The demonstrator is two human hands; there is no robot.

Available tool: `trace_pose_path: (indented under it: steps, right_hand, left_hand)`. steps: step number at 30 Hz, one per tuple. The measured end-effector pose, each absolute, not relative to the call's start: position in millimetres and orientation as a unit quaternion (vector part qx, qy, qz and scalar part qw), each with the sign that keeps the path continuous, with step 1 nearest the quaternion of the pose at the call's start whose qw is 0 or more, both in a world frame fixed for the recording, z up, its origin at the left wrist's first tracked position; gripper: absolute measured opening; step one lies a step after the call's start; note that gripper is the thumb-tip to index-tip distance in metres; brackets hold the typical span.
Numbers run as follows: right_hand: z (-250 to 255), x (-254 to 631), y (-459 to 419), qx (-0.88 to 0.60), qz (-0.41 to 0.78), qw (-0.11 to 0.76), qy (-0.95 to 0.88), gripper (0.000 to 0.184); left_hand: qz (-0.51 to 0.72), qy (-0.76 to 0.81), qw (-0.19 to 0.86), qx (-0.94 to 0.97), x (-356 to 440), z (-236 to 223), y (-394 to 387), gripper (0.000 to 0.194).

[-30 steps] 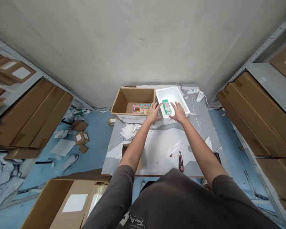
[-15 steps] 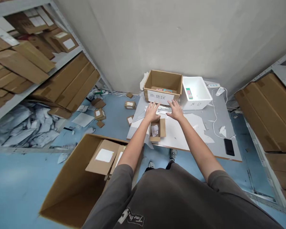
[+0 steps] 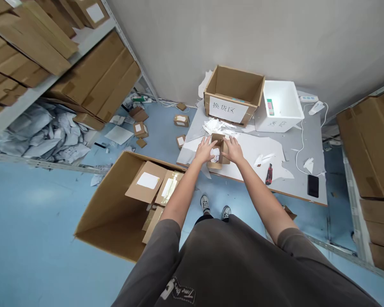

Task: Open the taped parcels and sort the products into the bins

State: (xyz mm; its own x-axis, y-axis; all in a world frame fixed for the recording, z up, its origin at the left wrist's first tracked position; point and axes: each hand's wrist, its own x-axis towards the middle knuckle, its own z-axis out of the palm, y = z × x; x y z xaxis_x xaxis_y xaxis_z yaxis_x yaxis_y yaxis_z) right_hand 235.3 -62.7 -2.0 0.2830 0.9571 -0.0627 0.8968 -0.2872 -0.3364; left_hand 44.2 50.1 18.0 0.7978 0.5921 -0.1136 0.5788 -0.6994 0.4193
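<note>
A small open cardboard box [image 3: 216, 166] stands near the table's front edge with crumpled white paper [image 3: 215, 156] inside. At its left side is my left hand [image 3: 205, 150], fingers spread over the rim. My right hand [image 3: 233, 150] is opposite, at the right flap, its fingers stretched out too. Whether either palm presses on the cardboard is hard to tell. Behind the hands, torn white paper [image 3: 218, 126] lies in front of a larger labelled carton [image 3: 228, 110]. To the right of that carton, a white foam bin [image 3: 277, 125] holds a green and pink box [image 3: 270, 107].
A red and black box cutter [image 3: 269, 175] and a phone [image 3: 313, 186] lie on the table's right part. Below left, a big open carton [image 3: 102, 213] contains smaller boxes. Shelves with cartons flank both sides; small parcels [image 3: 181, 120] lie on the floor.
My hands have moved from the foam bin to the small cardboard box at the table's front. My view has turned left and down. The green and pink box stays in the bin.
</note>
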Motion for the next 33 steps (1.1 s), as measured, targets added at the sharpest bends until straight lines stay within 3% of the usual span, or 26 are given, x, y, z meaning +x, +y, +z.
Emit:
trace_pose_path:
  steps: [7, 15, 19, 24, 33]
  right_hand:
    - [-74.3, 213.8, -101.8, -0.794, 0.200, 0.068, -0.570, 0.087]
    - [-113.2, 181.2, -108.2, -0.807, 0.214, 0.058, -0.548, 0.073]
    - [-119.0, 168.7, -96.6, -0.828, 0.203, 0.036, -0.522, 0.054]
    - [-122.9, 161.7, -86.9, -0.834, 0.210, 0.013, -0.511, 0.030]
    - [-119.0, 149.3, -99.0, -0.844, 0.176, 0.058, -0.504, 0.027]
  left_hand:
    - [-0.070, 0.340, 0.222, 0.911, 41.9, -56.2, 5.9, 0.077]
    - [-0.062, 0.332, 0.250, 0.907, 27.7, -95.6, -1.0, 0.048]
    - [-0.034, 0.327, 0.247, 0.911, 22.0, -98.5, 9.1, 0.047]
    - [-0.038, 0.352, 0.246, 0.902, 5.6, -97.4, 21.1, 0.030]
    - [-0.033, 0.364, 0.256, 0.895, -16.6, -96.1, 25.0, 0.045]
